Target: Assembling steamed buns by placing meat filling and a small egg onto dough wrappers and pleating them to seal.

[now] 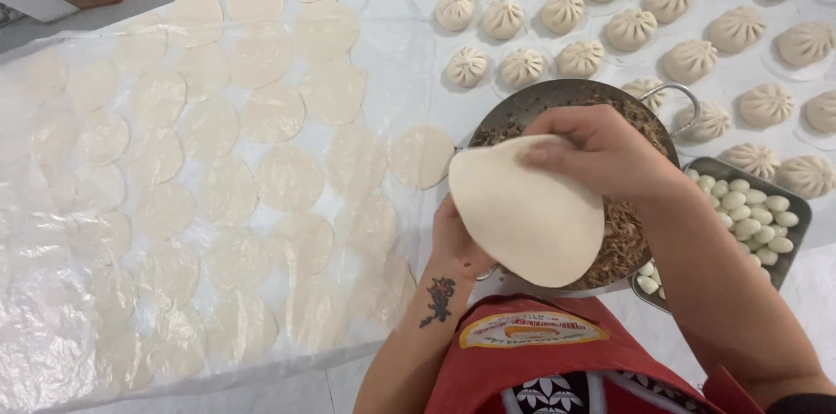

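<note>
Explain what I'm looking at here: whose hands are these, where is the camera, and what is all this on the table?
There is one view, from a camera worn on a person's head, looking down at their own bare hands. The left hand supports a round dough wrapper from below; the right hand grips its top edge. Under it sits a metal bowl of dark chopped filling. Flat wrappers lie in rows on a plastic sheet, pleated buns stand beyond, and a metal tray holds small white eggs.
</note>
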